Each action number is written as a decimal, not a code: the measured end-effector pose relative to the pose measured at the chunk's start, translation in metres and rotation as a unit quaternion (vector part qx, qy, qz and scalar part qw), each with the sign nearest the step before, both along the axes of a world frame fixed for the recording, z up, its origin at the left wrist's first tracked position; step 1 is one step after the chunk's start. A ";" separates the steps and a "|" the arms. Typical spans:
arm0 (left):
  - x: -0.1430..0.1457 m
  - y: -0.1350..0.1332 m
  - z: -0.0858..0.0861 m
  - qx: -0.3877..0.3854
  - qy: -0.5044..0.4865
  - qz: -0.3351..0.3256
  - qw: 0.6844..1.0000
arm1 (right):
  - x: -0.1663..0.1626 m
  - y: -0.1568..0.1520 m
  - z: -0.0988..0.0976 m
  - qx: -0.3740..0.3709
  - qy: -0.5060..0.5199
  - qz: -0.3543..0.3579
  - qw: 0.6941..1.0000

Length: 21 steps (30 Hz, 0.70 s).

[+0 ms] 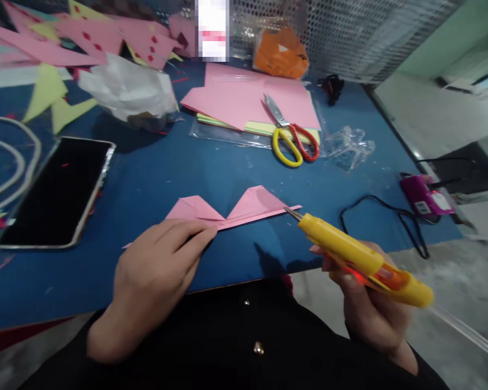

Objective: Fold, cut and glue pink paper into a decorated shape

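The left hand lies flat, fingers loosely spread, pressing the near left end of the folded pink paper at the near middle of the blue table. The right hand grips a yellow glue gun, its nozzle touching the paper's right tip. Scissors lie farther off on pink sheets, a phone to the left.

1. Two hands: left hand, right hand.
2. One yellow glue gun.
3. One folded pink paper piece.
4. One pair of scissors.
5. One phone.
6. One purple device.
7. One orange bag.
8. One crumpled white bag.
9. One blue worktop.
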State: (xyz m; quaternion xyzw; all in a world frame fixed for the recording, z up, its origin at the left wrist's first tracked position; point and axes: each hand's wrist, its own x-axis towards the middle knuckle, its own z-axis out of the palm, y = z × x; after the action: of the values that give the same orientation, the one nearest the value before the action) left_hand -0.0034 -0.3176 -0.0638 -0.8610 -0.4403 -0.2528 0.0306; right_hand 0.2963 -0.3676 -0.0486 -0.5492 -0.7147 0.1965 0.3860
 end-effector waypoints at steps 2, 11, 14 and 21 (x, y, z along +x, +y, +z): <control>-0.002 -0.004 0.002 0.000 -0.013 0.011 1.000 | -0.009 0.007 0.001 -0.010 -0.049 0.039 0.998; -0.046 -0.034 0.004 0.023 0.010 0.139 0.990 | -0.041 0.021 -0.007 0.008 -0.129 0.103 0.986; -0.052 -0.038 0.002 0.012 -0.005 0.152 0.988 | -0.055 0.027 0.000 0.004 -0.115 0.136 0.984; -0.052 -0.036 -0.001 0.021 -0.024 0.123 0.992 | -0.095 0.043 0.012 -0.020 -0.118 0.213 0.970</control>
State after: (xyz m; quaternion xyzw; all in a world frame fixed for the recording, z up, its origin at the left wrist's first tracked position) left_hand -0.0554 -0.3535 -0.0646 -0.7931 -0.5381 -0.2771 0.0684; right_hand 0.2012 -0.3246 -0.0368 -0.4108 -0.8517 0.2227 0.2373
